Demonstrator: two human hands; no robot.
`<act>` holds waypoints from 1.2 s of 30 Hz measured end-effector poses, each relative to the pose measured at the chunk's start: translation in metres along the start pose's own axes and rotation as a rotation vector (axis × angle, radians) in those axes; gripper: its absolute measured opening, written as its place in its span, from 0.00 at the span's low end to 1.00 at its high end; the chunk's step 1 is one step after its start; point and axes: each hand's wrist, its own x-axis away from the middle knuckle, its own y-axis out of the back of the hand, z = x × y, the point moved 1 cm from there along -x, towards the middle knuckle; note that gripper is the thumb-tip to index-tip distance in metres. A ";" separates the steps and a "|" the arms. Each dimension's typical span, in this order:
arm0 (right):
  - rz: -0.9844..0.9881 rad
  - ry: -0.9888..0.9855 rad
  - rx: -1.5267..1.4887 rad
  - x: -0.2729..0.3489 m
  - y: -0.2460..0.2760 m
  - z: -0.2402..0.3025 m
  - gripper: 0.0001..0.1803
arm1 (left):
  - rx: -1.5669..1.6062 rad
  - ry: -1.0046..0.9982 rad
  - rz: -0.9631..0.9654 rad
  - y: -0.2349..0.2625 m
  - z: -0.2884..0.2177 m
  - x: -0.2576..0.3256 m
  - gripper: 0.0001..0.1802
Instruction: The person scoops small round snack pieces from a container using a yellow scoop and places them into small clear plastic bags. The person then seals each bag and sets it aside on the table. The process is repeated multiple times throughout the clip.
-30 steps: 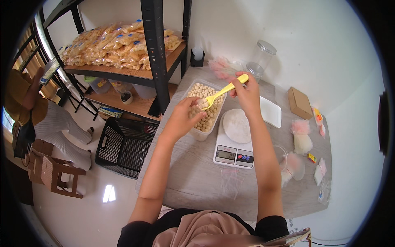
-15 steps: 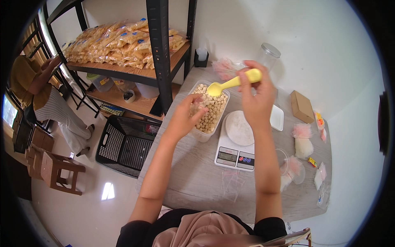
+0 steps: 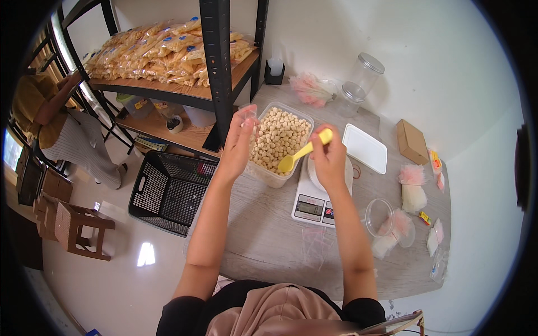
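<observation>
My right hand (image 3: 331, 161) grips the handle of a yellow plastic spoon (image 3: 305, 149). The spoon's bowl is over the near right part of a clear plastic tub (image 3: 268, 178) full of small, pale, round pieces (image 3: 284, 130); whether it touches them I cannot tell. Beyond the tub's left edge, my left hand (image 3: 237, 147) is raised with its fingers closed on a small clear plastic bag (image 3: 250, 115). A white kitchen scale (image 3: 309, 208) stands right of the tub, partly hidden beneath my right hand and forearm.
A white lid (image 3: 367, 149), clear jars (image 3: 354, 92), a brown box (image 3: 412, 143) and bundled bags (image 3: 413, 187) lie on the table. Flat clear bags (image 3: 315, 243) are in front of the scale. Left are a shelf rack (image 3: 218, 73), a black crate (image 3: 168, 193) and another person (image 3: 56, 112).
The spoon and my right hand came down and nearer, from the tub's far end to its near right part. My left hand moved left and farther away with the bag, off the pieces.
</observation>
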 end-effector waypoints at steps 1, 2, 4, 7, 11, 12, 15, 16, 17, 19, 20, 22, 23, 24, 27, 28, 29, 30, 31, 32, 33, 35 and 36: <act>-0.058 -0.082 -0.054 0.004 0.003 -0.006 0.07 | -0.018 0.006 -0.014 0.000 0.000 0.000 0.21; -0.082 -0.096 -0.113 0.007 0.003 -0.011 0.06 | -0.036 0.011 -0.030 -0.001 0.000 0.001 0.21; -0.161 -0.177 -0.213 0.014 0.004 -0.018 0.05 | -0.074 0.020 -0.038 -0.003 0.000 0.002 0.21; -0.132 -0.134 -0.261 0.027 -0.001 -0.017 0.06 | -0.113 -0.013 -0.010 -0.005 0.000 0.002 0.20; -0.076 0.134 0.079 0.032 -0.004 -0.010 0.07 | -0.134 -0.085 0.017 -0.005 -0.001 0.000 0.19; -0.076 0.180 0.092 0.031 -0.009 -0.011 0.07 | -0.146 -0.083 0.021 -0.006 -0.002 0.001 0.18; -0.122 0.035 -0.112 0.040 -0.020 -0.017 0.07 | -0.213 -0.075 0.002 -0.007 -0.006 0.003 0.19; -0.143 -0.060 -0.222 0.044 -0.022 -0.020 0.07 | -0.209 -0.063 -0.001 -0.008 -0.008 0.005 0.20; -0.152 -0.108 -0.264 0.044 -0.021 -0.023 0.07 | -0.199 -0.045 -0.006 -0.009 -0.009 0.006 0.20; -0.179 -0.222 -0.347 0.045 -0.018 -0.029 0.07 | -0.193 -0.032 -0.006 -0.009 -0.011 0.006 0.20; -0.163 -0.237 -0.367 0.047 -0.019 -0.031 0.07 | -0.198 -0.035 0.004 -0.009 -0.011 0.006 0.20; -0.152 -0.314 -0.408 0.049 -0.020 -0.033 0.08 | -0.208 -0.049 0.014 -0.009 -0.011 0.005 0.20; -0.151 -0.317 -0.425 0.049 -0.019 -0.033 0.08 | -0.215 -0.061 0.012 -0.009 -0.010 0.005 0.20; -0.145 -0.336 -0.449 0.050 -0.019 -0.034 0.08 | -0.221 -0.082 0.010 -0.008 -0.009 0.005 0.20; -0.159 -0.398 -0.525 0.051 -0.021 -0.034 0.08 | -0.256 -0.160 -0.038 -0.004 -0.007 0.002 0.20; -0.169 -0.419 -0.551 0.051 -0.021 -0.034 0.08 | -0.249 -0.142 -0.032 -0.002 -0.006 0.001 0.20; -0.171 -0.415 -0.551 0.052 -0.021 -0.034 0.08 | -0.243 -0.123 -0.026 0.001 -0.006 0.001 0.20; -0.173 -0.412 -0.551 0.052 -0.021 -0.034 0.08 | -0.232 -0.098 -0.023 0.002 -0.005 0.000 0.20; -0.174 -0.410 -0.550 0.052 -0.021 -0.034 0.08 | -0.236 -0.107 -0.023 0.003 -0.004 0.000 0.20; -0.200 -0.415 -0.549 0.053 -0.020 -0.034 0.08 | -0.234 -0.111 -0.026 0.004 -0.003 0.000 0.20; -0.226 -0.420 -0.547 0.052 -0.018 -0.035 0.08 | -0.228 -0.119 -0.029 0.005 -0.003 0.000 0.20; -0.263 -0.411 -0.550 0.050 -0.014 -0.036 0.08 | -0.212 -0.070 -0.005 0.004 -0.001 -0.001 0.20; -0.274 -0.397 -0.555 0.049 -0.011 -0.037 0.08 | -0.207 -0.021 0.001 0.004 0.000 -0.001 0.20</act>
